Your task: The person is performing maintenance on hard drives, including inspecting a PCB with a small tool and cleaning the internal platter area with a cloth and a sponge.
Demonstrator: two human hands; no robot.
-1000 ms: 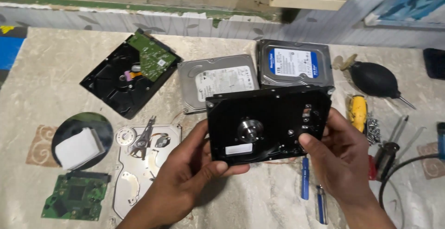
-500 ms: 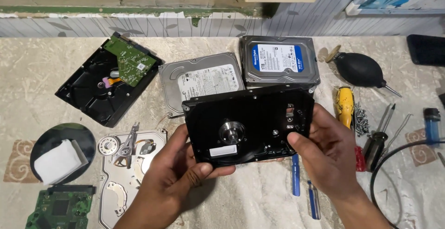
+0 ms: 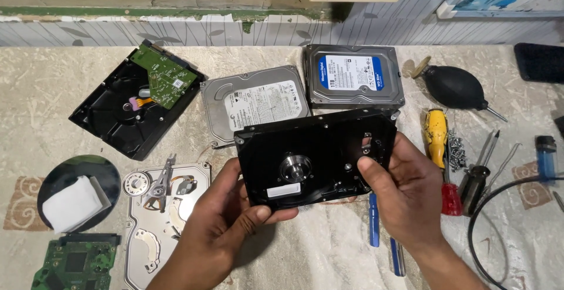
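The black drive case [image 3: 317, 158] has hardly moved since half a second ago; both hands still hold it up above the table [image 3: 35, 90]. The left hand [image 3: 226, 219] is curled around its lower left corner, thumb pressed on the front. The right hand [image 3: 399, 193] grips its right edge, thumb on top. Two silver drives [image 3: 255, 102] lie just behind it.

you have four hard drives before you: one black drive body [image 3: 317, 158] held up, one black drive [image 3: 126, 111] bearing a green board, two sealed drives [image 3: 255, 102] [image 3: 354, 75]. one opened lid plate [image 3: 161, 219], one loose circuit board [image 3: 73, 263], one air blower [image 3: 458, 87], one lighter [image 3: 545, 158].
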